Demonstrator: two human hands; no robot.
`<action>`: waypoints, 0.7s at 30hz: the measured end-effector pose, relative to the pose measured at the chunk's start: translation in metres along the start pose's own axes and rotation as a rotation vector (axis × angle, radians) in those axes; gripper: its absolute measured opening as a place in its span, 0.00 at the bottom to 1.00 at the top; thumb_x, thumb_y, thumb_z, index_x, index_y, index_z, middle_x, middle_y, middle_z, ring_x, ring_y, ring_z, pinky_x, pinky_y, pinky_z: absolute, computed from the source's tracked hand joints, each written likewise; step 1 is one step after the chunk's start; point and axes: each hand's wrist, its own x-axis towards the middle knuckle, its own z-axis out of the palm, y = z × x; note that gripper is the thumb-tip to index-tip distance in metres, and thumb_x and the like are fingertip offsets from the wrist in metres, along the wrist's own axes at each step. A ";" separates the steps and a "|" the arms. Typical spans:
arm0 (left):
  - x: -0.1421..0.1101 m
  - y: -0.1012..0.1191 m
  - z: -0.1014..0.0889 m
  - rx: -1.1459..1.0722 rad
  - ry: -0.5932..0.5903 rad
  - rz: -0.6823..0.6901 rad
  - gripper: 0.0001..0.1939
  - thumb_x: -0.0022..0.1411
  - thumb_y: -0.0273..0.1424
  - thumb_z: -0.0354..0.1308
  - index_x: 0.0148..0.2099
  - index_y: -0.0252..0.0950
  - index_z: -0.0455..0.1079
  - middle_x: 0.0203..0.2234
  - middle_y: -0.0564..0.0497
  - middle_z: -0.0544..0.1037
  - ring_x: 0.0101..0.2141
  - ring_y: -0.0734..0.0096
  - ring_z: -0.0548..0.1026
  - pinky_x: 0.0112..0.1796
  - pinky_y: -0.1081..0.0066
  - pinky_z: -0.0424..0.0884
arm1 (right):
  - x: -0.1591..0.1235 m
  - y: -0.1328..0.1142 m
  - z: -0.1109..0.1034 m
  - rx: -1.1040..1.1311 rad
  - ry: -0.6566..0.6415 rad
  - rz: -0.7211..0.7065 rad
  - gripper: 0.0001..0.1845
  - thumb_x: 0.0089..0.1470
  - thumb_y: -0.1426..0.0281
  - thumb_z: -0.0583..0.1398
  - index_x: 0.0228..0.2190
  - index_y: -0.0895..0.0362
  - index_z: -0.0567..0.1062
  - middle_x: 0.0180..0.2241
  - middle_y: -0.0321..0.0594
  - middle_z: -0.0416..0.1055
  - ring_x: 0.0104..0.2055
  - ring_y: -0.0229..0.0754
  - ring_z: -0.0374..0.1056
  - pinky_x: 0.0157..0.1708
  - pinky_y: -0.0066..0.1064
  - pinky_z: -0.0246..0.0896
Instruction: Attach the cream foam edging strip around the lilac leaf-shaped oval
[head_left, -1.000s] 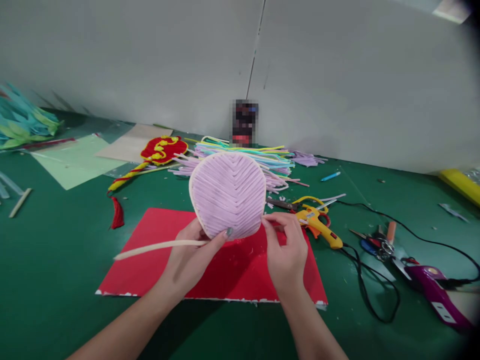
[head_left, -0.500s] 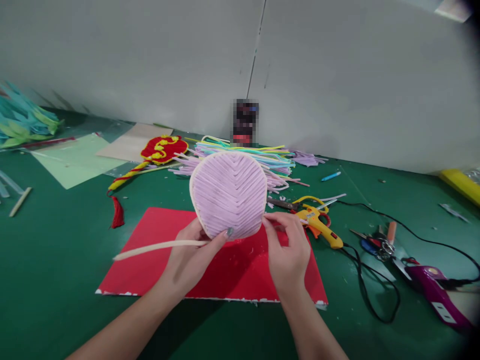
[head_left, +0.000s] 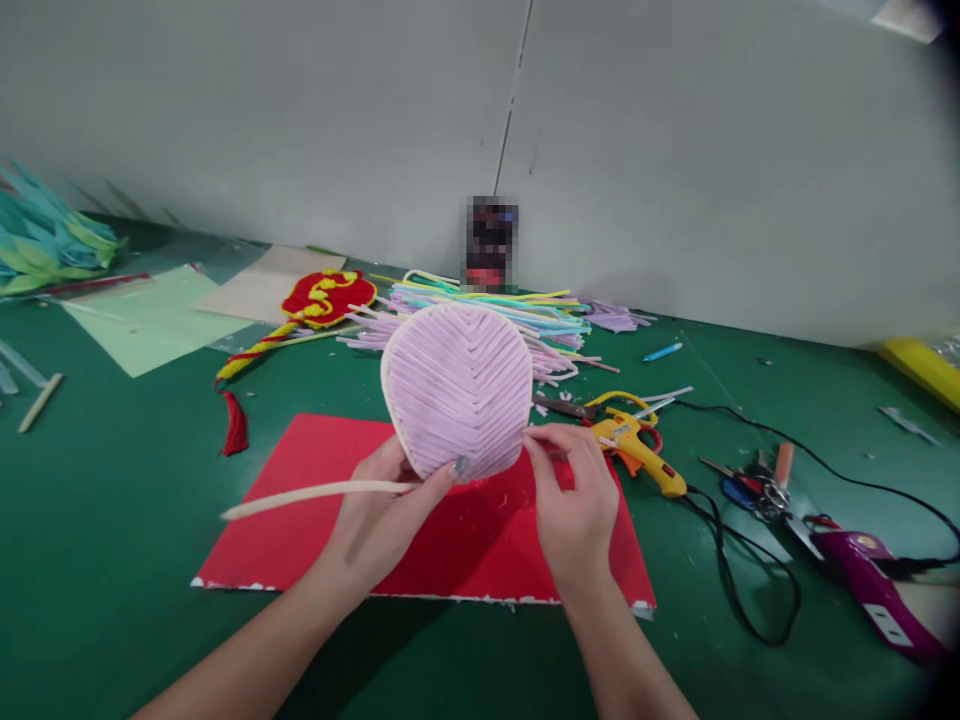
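A rounded lilac fan panel (head_left: 461, 385), made of pipe cleaners laid in a V pattern, is held up in front of me. A cream pipe cleaner (head_left: 315, 492) runs along its edge and its loose tail sticks out to the left, over my wrist. My left hand (head_left: 397, 500) grips the panel's bottom left, thumb on the front face and fingers behind it. At the lower right edge, my right hand (head_left: 574, 490) pinches the rim between thumb and index finger. The fingertips hide exactly what part of the edging is pinched. Below lies a red board (head_left: 480, 560) with frayed white edges.
A red and yellow fan (head_left: 330, 298) with a tassel lies back left. Behind the panel is a pile of coloured pipe cleaners (head_left: 555, 325). On the right are a yellow glue gun (head_left: 637, 455), scissors (head_left: 566, 406), keys (head_left: 765, 490), a blue pen (head_left: 662, 352) and a purple corded tool (head_left: 862, 580).
Almost nothing differs. The panel and the pipe cleaner's loose tail have shifted very slightly, and both hands keep their grip.
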 end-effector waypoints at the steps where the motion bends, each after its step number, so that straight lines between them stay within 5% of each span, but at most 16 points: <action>1: 0.000 0.000 0.000 0.006 0.001 0.000 0.12 0.56 0.31 0.60 0.44 0.37 0.72 0.39 0.51 0.82 0.39 0.63 0.79 0.37 0.70 0.77 | 0.000 0.000 0.000 -0.002 -0.002 0.006 0.06 0.56 0.78 0.58 0.34 0.57 0.73 0.33 0.39 0.71 0.37 0.38 0.68 0.37 0.31 0.66; 21: 0.001 0.007 0.003 -0.003 0.031 -0.033 0.14 0.54 0.34 0.60 0.43 0.35 0.72 0.39 0.47 0.82 0.39 0.59 0.79 0.38 0.66 0.78 | 0.000 -0.001 0.000 -0.011 0.007 0.020 0.05 0.57 0.78 0.57 0.34 0.56 0.72 0.33 0.38 0.69 0.36 0.37 0.66 0.36 0.30 0.66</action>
